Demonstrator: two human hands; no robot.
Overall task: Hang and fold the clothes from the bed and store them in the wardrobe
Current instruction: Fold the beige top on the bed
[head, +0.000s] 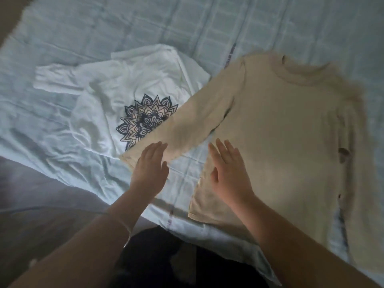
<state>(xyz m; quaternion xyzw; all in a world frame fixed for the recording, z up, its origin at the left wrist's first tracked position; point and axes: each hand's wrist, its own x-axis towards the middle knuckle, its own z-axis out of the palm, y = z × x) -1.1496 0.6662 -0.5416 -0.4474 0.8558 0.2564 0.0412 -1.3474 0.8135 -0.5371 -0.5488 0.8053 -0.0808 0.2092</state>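
Beige long-sleeved knit top (pixel 280 132) lies flat on pale blue checked bed sheet (pixel 104 28), sleeve overlapping white mandala-print shirt (pixel 124 90). Your left hand (pixel 149 165) and right hand (pixel 226 171) flat, fingers straight, grasping nothing. Fabric likely soft, light, limp: pinch sleeve cuff, fold inward.

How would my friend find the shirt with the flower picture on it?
Look at the bed with the blue checked sheet. Two tops lie on it, and the white shirt is left of the beige long-sleeved top, partly under its sleeve. Only the white one has a dark blue flower print.
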